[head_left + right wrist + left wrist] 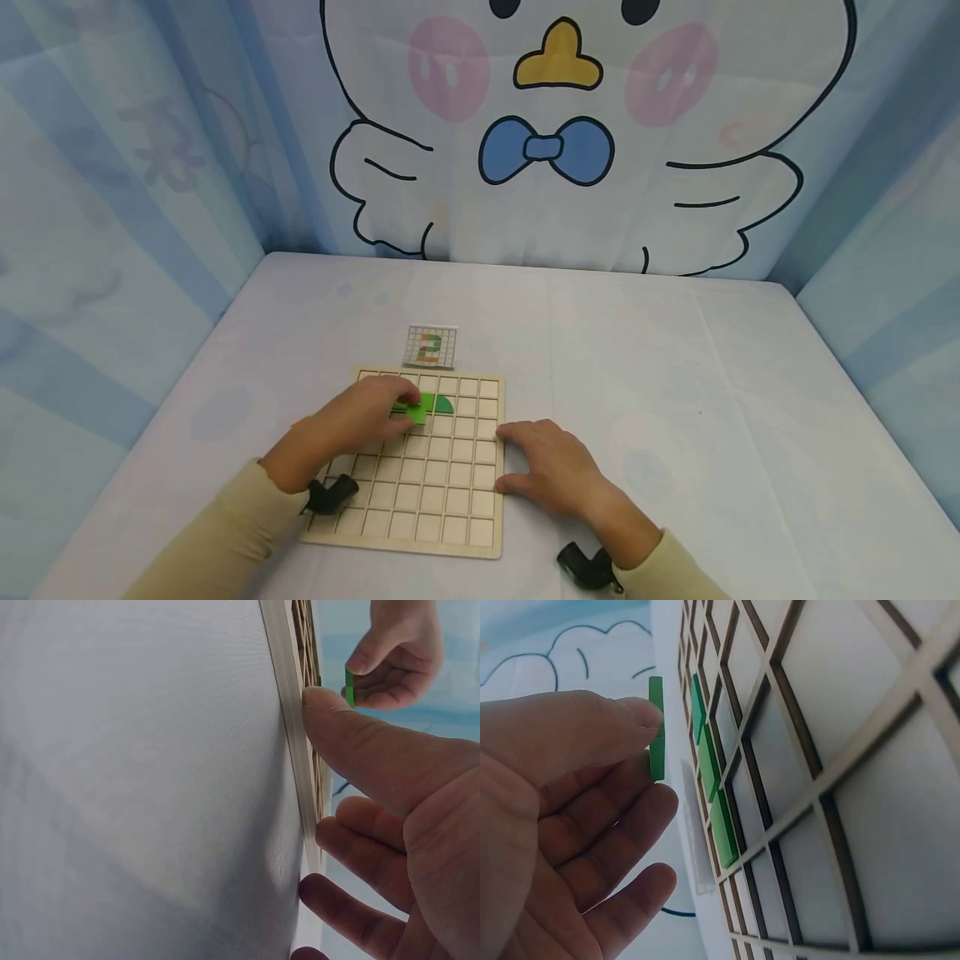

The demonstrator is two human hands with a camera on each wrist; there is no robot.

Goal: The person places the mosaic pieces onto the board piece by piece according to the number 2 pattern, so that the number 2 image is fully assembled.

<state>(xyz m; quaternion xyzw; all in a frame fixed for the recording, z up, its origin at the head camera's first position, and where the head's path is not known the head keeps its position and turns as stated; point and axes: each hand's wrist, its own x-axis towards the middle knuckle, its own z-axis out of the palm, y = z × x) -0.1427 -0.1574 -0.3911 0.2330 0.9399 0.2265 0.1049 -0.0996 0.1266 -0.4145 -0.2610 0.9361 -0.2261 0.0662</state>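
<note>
My left hand [363, 410] pinches a thin green square tile [416, 414] between thumb and fingers, above the upper part of a wooden grid board [429, 498]. In the left wrist view, the held tile [657, 761] stands edge-on, apart from the board. Three green pieces sit in a row of its cells: two lighter tiles [722, 829] and a darker one with a rounded corner [444, 405]. At the board's right edge, my right hand [555, 467] touches the rim with thumb and fingertips, fingers loosely extended.
A small card [431, 346] with a gridded, coloured figure like a 2 lies just beyond the board. Something orange-yellow [300, 422] peeks out beside the left wrist, mostly hidden. A pale cloth covers the table [637, 350], and printed curtains [555, 225] enclose its back and sides.
</note>
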